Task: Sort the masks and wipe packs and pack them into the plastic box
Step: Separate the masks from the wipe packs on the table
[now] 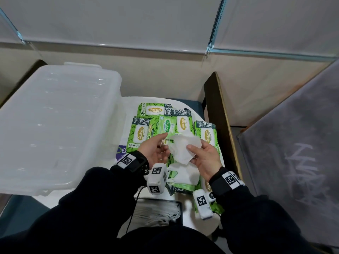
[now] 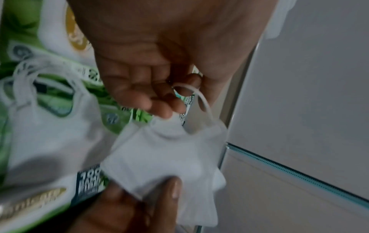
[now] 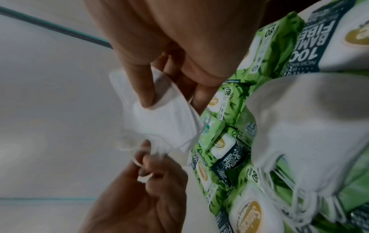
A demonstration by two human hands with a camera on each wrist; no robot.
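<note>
I hold one white mask (image 1: 181,146) above the pile with both hands. My left hand (image 1: 163,143) pinches its ear loop (image 2: 201,100) between curled fingers. My right hand (image 1: 192,153) grips the mask's other side, thumb (image 3: 143,88) on top and fingers underneath. Below it, more white masks (image 1: 185,176) lie stacked on green Sanicare wipe packs (image 1: 141,133), which are spread over the small white table (image 1: 128,105). The translucent plastic box (image 1: 55,116) stands to the left; I cannot see inside it.
A black tray (image 1: 157,210) with more white masks sits at the table's near edge, just under my arms. A wooden board edge (image 1: 223,118) rises to the right of the table. Behind it runs a pale wall.
</note>
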